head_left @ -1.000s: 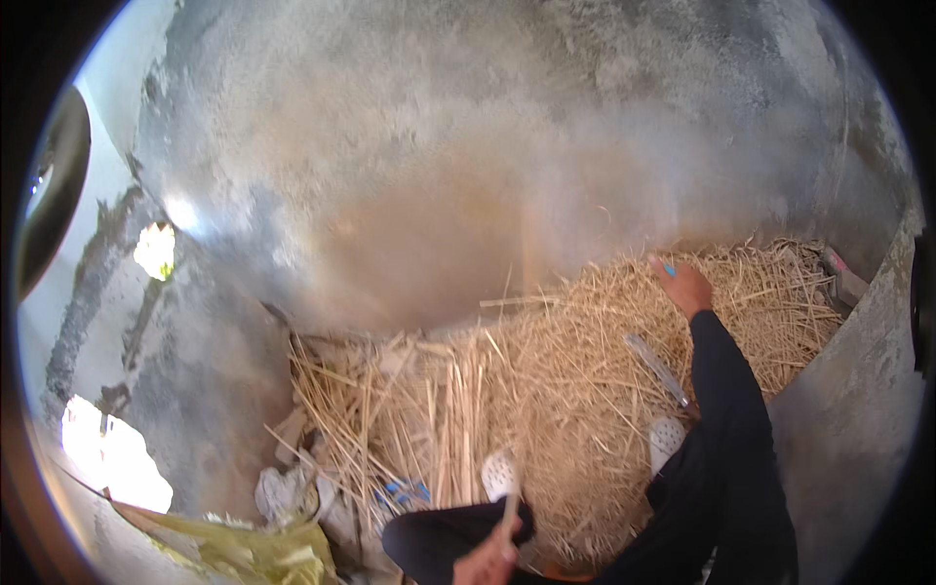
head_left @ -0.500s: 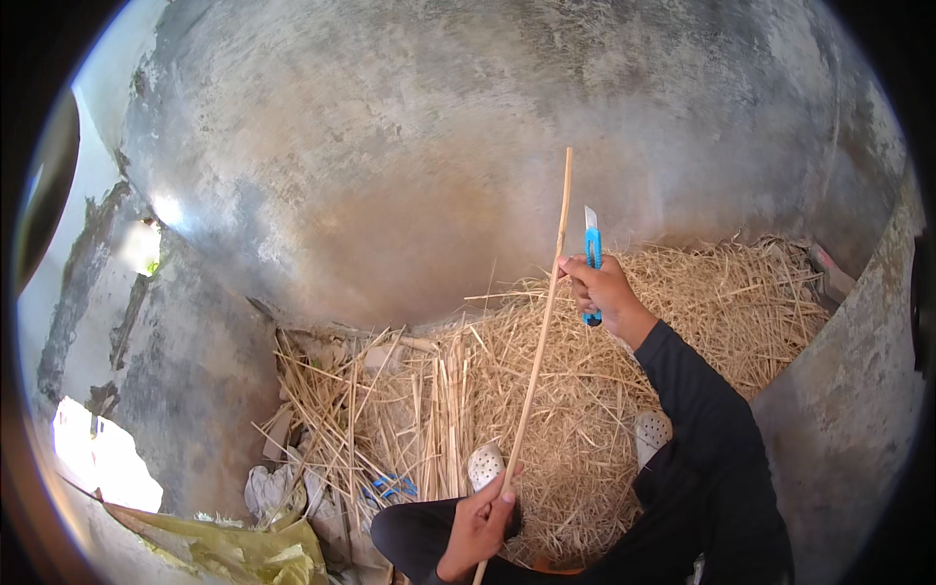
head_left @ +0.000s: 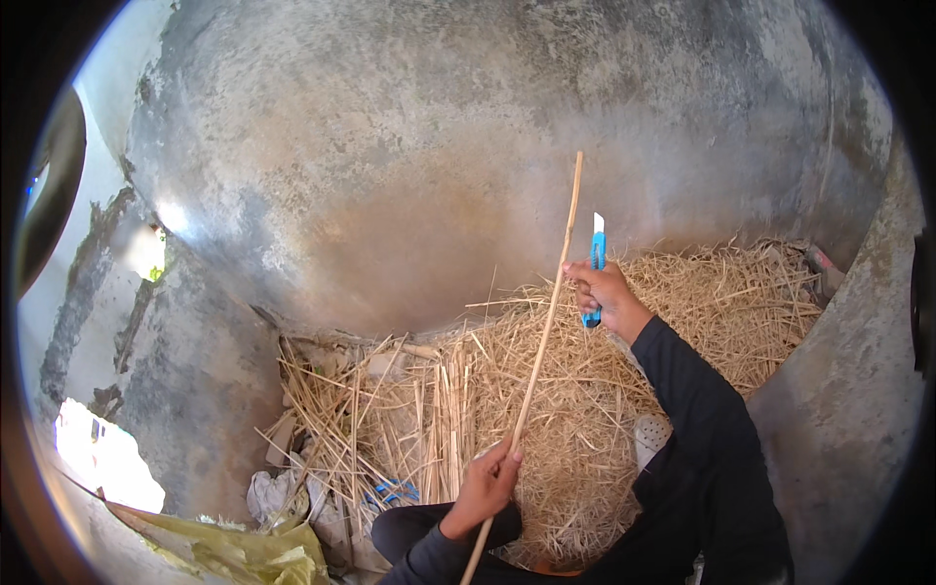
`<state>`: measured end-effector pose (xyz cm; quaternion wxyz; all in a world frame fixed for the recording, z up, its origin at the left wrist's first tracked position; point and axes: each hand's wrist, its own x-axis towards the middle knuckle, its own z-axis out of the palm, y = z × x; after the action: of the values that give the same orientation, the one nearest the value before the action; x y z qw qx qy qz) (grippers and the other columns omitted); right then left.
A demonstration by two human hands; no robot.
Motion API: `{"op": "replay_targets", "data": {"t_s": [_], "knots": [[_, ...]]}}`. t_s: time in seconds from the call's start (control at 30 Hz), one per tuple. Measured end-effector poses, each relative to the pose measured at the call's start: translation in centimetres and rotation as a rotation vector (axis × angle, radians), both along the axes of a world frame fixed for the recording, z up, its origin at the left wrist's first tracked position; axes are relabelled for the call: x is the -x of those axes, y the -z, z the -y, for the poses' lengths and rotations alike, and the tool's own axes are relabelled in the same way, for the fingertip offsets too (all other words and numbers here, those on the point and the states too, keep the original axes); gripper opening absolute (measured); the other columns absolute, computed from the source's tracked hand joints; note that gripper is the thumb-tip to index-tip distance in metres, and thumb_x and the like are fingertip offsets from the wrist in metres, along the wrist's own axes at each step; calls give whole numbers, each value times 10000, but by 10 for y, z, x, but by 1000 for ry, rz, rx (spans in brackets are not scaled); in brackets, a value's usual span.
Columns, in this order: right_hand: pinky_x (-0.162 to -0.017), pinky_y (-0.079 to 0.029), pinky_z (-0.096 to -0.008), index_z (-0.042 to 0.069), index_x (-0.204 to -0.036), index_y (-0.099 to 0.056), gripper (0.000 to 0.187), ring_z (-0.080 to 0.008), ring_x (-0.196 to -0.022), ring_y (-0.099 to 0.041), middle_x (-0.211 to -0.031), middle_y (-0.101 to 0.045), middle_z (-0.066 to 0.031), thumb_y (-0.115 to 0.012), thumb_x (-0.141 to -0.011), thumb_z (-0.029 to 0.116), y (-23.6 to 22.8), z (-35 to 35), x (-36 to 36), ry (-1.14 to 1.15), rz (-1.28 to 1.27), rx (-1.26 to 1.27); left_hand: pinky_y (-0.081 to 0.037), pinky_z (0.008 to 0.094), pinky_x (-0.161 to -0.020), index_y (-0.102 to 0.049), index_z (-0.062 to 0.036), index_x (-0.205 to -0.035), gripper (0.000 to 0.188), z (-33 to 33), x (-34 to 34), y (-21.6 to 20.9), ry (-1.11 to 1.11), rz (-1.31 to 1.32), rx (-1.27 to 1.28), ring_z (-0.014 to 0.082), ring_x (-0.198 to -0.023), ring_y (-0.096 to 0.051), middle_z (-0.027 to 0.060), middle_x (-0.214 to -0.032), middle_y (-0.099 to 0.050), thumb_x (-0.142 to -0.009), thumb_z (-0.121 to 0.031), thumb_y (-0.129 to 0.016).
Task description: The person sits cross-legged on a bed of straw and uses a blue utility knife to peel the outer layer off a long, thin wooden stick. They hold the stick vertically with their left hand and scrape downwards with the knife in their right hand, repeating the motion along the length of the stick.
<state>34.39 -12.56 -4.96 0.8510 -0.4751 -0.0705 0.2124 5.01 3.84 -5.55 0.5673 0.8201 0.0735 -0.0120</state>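
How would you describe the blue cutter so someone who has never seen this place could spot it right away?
Start at the big grey concrete wall and drop to the heap of straw at its foot. Above the heap, the right hand grips a small utility knife beside the long thin stick. It is the only bright blue thing held up there, with a short pale blade pointing upward.

You wear long black sleeves reaching both wrists; your hands, left hand (head_left: 485,485) and right hand (head_left: 604,292), are bare.
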Motion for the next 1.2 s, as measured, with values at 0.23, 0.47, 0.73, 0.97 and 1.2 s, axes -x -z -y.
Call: {"op": "replay_targets", "data": {"t_s": [0.23, 0.47, 0.73, 0.97, 1.2], "knots": [[-363, -254, -239, 27, -852, -577, 171, -46, -368, -338, -493, -355, 73, -677, -855, 165, -15, 6, 5, -7, 2, -72, -381, 195, -510, -523, -43, -1297, 351, -42, -11, -49, 177, -112, -127, 29, -576, -470, -36, -664, -482, -981, -194, -500], [-393, -260, -222, 79, -831, -541, 161, -36, -389, -333, -510, -356, 77, -671, -861, 168, -29, -25, 71, -152, 83, -79, -424, 223, -483, -522, 20, -1164, 293, -30, -20, -56, 119, -127, 383, 103, -507, -504, 11, -627, -533, -993, -210, -459], [-472, -434, -403, 58, -654, -628, 669, -263, -467, -557, -531, -548, -100, -508, -783, 703, -23, -14, 113, -147, 1084, 1050, -264, 180, -328, -491, 8, -1213, 309, -2, -12, -52, -230, -93, 653, 52, -316, -326, -33, -509, -407, -998, -208, -439], [-415, -442, -375, 65, -582, -632, 764, -283, -415, -574, -477, -557, -110, -443, -763, 783, -4, -20, 125, -15, 1348, 1133, -278, 180, -363, -518, -45, -1205, 294, 8, 3, -53, -269, -135, 741, 43, -336, -309, -40, -509, -396, -997, -242, -451], [-396, -398, -389, 88, -513, -565, 705, -267, -390, -537, -432, -505, -91, -509, -758, 746, -3, -31, 134, 16, 1389, 1023, -245, 171, -342, -506, -32, -1231, 319, 9, 6, -56, -272, -138, 681, 36, -346, -302, -50, -508, -381, -1001, -243, -444]]}}
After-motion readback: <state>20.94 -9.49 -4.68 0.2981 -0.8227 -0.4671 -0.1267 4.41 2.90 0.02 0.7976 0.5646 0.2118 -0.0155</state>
